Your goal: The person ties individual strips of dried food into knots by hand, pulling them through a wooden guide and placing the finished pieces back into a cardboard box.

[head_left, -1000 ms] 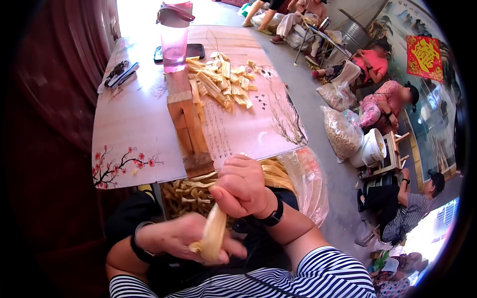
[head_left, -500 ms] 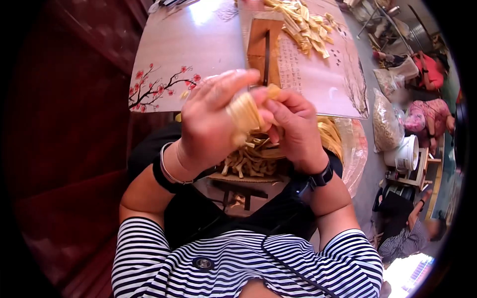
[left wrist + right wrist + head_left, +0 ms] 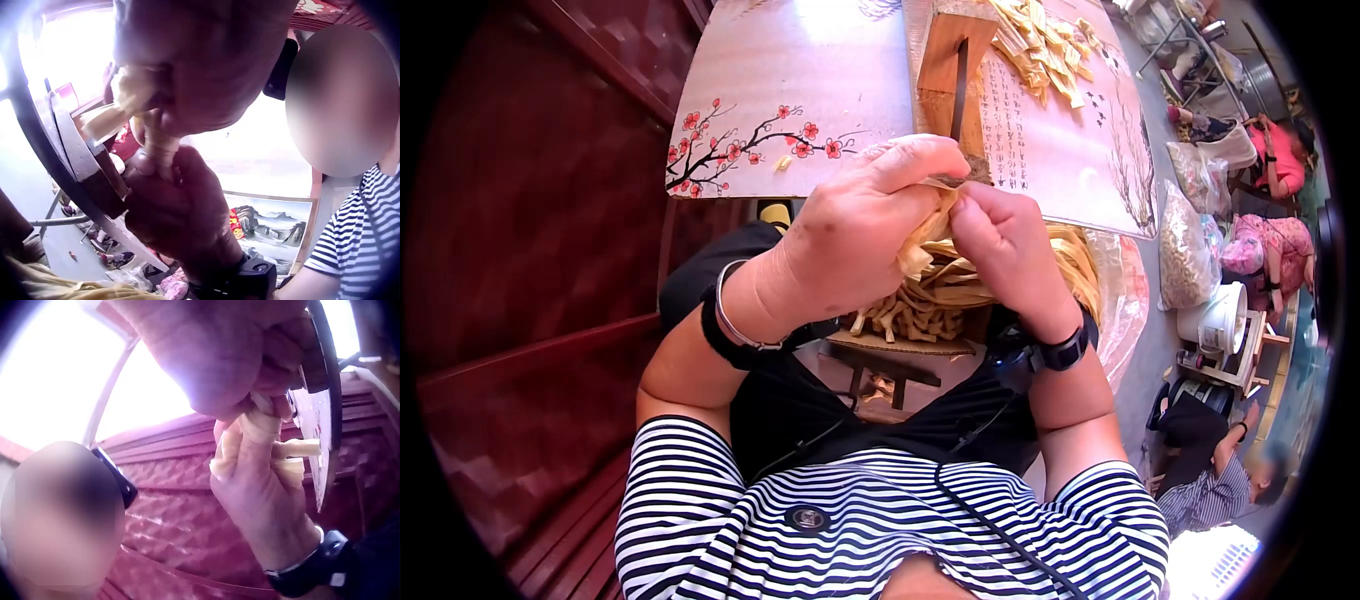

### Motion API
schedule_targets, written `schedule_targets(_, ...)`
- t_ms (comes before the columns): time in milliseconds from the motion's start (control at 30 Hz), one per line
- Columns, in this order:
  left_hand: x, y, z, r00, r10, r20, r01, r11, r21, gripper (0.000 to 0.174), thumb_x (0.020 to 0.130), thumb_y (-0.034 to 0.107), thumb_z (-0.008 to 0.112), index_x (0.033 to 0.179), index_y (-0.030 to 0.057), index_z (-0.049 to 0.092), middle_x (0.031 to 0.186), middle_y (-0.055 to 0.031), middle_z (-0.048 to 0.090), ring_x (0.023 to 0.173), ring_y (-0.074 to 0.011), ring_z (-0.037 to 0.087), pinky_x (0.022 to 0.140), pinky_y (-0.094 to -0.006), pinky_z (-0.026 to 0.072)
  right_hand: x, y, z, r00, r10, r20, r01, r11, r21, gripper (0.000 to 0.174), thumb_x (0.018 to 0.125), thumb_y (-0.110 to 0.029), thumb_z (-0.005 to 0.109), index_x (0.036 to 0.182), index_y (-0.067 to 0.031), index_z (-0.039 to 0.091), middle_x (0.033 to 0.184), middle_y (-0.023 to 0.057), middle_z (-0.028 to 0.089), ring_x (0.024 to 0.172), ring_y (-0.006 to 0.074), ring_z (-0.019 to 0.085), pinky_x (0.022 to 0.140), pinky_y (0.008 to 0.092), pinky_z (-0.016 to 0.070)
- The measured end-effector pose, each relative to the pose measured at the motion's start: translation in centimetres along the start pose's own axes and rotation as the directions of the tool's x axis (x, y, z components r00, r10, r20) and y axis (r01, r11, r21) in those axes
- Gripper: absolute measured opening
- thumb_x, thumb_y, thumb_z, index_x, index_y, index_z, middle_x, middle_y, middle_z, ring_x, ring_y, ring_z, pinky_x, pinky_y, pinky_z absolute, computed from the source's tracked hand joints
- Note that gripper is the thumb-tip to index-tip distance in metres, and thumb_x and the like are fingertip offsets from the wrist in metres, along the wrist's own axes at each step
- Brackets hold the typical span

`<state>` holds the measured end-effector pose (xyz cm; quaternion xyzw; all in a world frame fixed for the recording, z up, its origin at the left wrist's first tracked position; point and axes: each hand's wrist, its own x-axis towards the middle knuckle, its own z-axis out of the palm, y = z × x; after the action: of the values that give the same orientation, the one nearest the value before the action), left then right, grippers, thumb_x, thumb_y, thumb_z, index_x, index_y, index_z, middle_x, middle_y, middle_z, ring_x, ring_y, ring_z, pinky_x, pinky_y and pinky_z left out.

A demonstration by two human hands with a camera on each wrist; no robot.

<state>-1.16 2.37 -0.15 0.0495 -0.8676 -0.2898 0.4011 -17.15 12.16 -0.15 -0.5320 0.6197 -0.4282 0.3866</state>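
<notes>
Both hands meet in front of the table's near edge, over a box of similar pieces. Between them is a pale yellow flat strip (image 3: 922,243), soft and folded. My left hand (image 3: 850,235) grips it with curled fingers. From the other side, the right hand (image 3: 1012,250) pinches the strip near the left fingertips. In the right wrist view the strip (image 3: 261,428) wraps round a finger of the left hand (image 3: 265,500), and loose ends stick out sideways. The left wrist view shows a folded end (image 3: 103,124) poking out beside the left hand.
Below the hands, a cardboard box (image 3: 905,343) holds knotted pieces, with long strips (image 3: 1072,262) beside them. A wooden block with a dark slit (image 3: 945,60) stands on the flower-printed table (image 3: 790,90). Cut strips (image 3: 1040,50) lie behind. Other people sit at the right.
The head view has tilted down. Both hands have risen from near the lap to the table edge, and the strip, earlier hanging long from the right hand, is now bunched between both hands.
</notes>
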Motion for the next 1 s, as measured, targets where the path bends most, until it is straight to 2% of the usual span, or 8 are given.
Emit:
schedule_targets(100, 0.3, -0.2, -1.1, 0.999, -0.010, -0.052, -0.001, 0.980, -0.201, 0.005, 0.080, -0.004, 0.062, 0.083, -0.0080, 0.062, 0.107, -0.0182, 0.062, 0.099, -0.0319, 0.064, 0.083, -0.0373, 0.0537, 0.4, -0.1, -1.0, 0.940, 0.245, 0.236, -0.323, 0.858, 0.399, 0.034, 0.096, -0.031, 0.055, 0.076, -0.0044, 0.059, 0.058, -0.0037, 0.047, 0.050, 0.0048, 0.039, 0.046, 0.0220, 0.0290)
schedule_targets(267, -0.4, -1.1, -3.0, 0.964, -0.205, -0.167, 0.097, 0.862, -0.497, 0.010, 0.090, 0.005, 0.059, 0.092, -0.0052, 0.061, 0.107, -0.0168, 0.061, 0.104, -0.0286, 0.062, 0.084, -0.0366, 0.0535, 0.2, -0.5, -1.4, 0.955, 0.062, 0.290, -0.271, 0.579, 0.769, 0.028, 0.099, -0.034, 0.050, 0.098, -0.0063, 0.054, 0.060, -0.0049, 0.040, 0.047, 0.0031, 0.031, 0.044, 0.0176, 0.0243)
schedule_targets(433, -0.6, -2.0, -2.3, 0.910, -0.344, -0.231, 0.134, 0.772, -0.621, 0.014, 0.090, 0.006, 0.062, 0.100, -0.0051, 0.064, 0.103, -0.0132, 0.064, 0.087, -0.0180, 0.067, 0.073, -0.0263, 0.0557, 0.4, 0.1, -1.2, 0.983, 0.122, 0.137, -0.182, 0.580, 0.794, 0.022, 0.098, -0.029, 0.053, 0.095, -0.0068, 0.054, 0.062, -0.0044, 0.043, 0.048, 0.0032, 0.034, 0.044, 0.0171, 0.0251)
schedule_targets(533, -0.4, -1.9, -1.9, 0.832, -0.542, -0.123, 0.354, 0.688, -0.634, 0.022, 0.090, 0.011, 0.064, 0.107, -0.0036, 0.062, 0.095, -0.0098, 0.066, 0.077, -0.0130, 0.066, 0.065, -0.0227, 0.0550, 0.5, 0.2, -1.2, 0.988, 0.141, 0.059, -0.136, 0.636, 0.760, 0.020, 0.097, -0.026, 0.056, 0.095, -0.0066, 0.054, 0.064, -0.0042, 0.045, 0.049, 0.0033, 0.037, 0.044, 0.0168, 0.0262)
schedule_targets(667, -0.7, -2.1, -1.3, 0.743, -0.557, 0.371, 0.509, 0.110, -0.854, 0.038, 0.091, 0.015, 0.064, 0.124, -0.0005, 0.052, 0.081, -0.0078, 0.066, 0.062, -0.0109, 0.063, 0.060, -0.0208, 0.0539, 0.5, -0.4, -1.1, 0.984, 0.166, 0.062, -0.166, 0.737, 0.655, 0.019, 0.096, -0.025, 0.058, 0.096, -0.0066, 0.055, 0.066, -0.0039, 0.049, 0.051, 0.0030, 0.039, 0.045, 0.0165, 0.0274)
schedule_targets(767, -1.2, -3.0, 0.3, 0.797, -0.448, 0.405, 0.390, -0.130, -0.912, 0.068, 0.087, 0.026, 0.070, 0.137, -0.0043, 0.034, 0.093, -0.0141, 0.064, 0.062, -0.0127, 0.062, 0.053, -0.0209, 0.0516, 0.4, -0.6, -0.9, 0.982, 0.187, 0.027, -0.162, 0.760, 0.630, 0.018, 0.096, -0.024, 0.059, 0.095, -0.0065, 0.056, 0.066, -0.0044, 0.049, 0.051, 0.0026, 0.040, 0.046, 0.0166, 0.0276)
schedule_targets(900, -1.0, -2.5, 0.9, 0.760, -0.519, 0.390, 0.346, -0.185, -0.920, 0.075, 0.086, 0.029, 0.070, 0.140, -0.0026, 0.028, 0.093, -0.0147, 0.064, 0.059, -0.0126, 0.060, 0.052, -0.0217, 0.0510, 0.6, 0.0, -1.7, 0.986, 0.164, -0.021, -0.118, 0.791, 0.601, 0.017, 0.095, -0.023, 0.060, 0.095, -0.0061, 0.057, 0.066, -0.0054, 0.050, 0.052, 0.0023, 0.040, 0.046, 0.0167, 0.0285)
schedule_targets(1000, -0.7, -1.6, 0.4, 0.702, -0.563, 0.435, 0.501, -0.043, -0.864, 0.039, 0.088, 0.014, 0.065, 0.120, -0.0016, 0.049, 0.080, -0.0087, 0.063, 0.059, -0.0095, 0.059, 0.052, -0.0199, 0.0484, 0.6, 0.0, -1.8, 0.986, 0.163, 0.023, -0.145, 0.794, 0.590, 0.016, 0.093, -0.020, 0.063, 0.095, -0.0057, 0.058, 0.067, -0.0051, 0.052, 0.053, 0.0019, 0.042, 0.047, 0.0164, 0.0300)
